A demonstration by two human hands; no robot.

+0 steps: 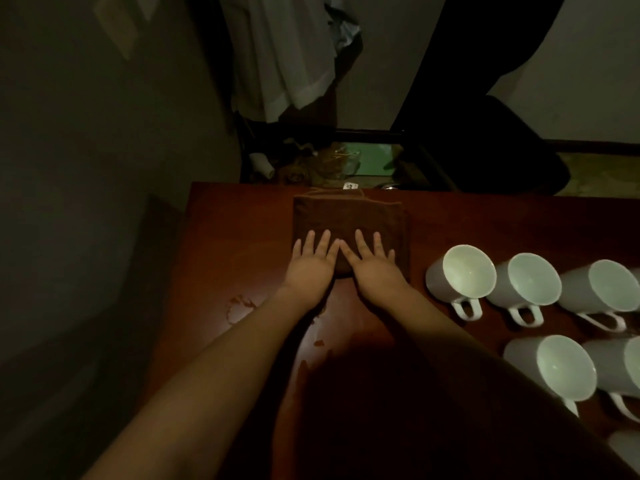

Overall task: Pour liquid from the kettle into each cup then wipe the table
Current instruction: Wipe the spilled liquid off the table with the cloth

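Both forearms enter from bottom edge, bare, reaching fwd over dark red-brown table point(221, 237). Wet patches point(242, 306) on tabletop beside and btwn the forearms, glossy, irregular edges. White cups to the R: near row has two visible, nearest cup point(554, 368) w/ handle toward camera, another cut off by R edge; far row of three, leftmost far cup point(462, 277) just R of the cloth, handles all toward camera. Cup interiors look pale; can't tell liquid level. Left hand point(311, 268) and right hand point(372, 268) lie palm-down, fingers spread and flat, side by side w/ inner fingers touching or nearly so, pressing on near half of a folded brown cloth point(346, 216); not gripping, no curl around anything. Cloth sits flat near table's far edge, loose thread at its far side. Kettle not in view. Beyond table: dim floor clutter, green patch, pale hanging fabric point(287, 53), dark shape at R; lighting poor, details unclear.
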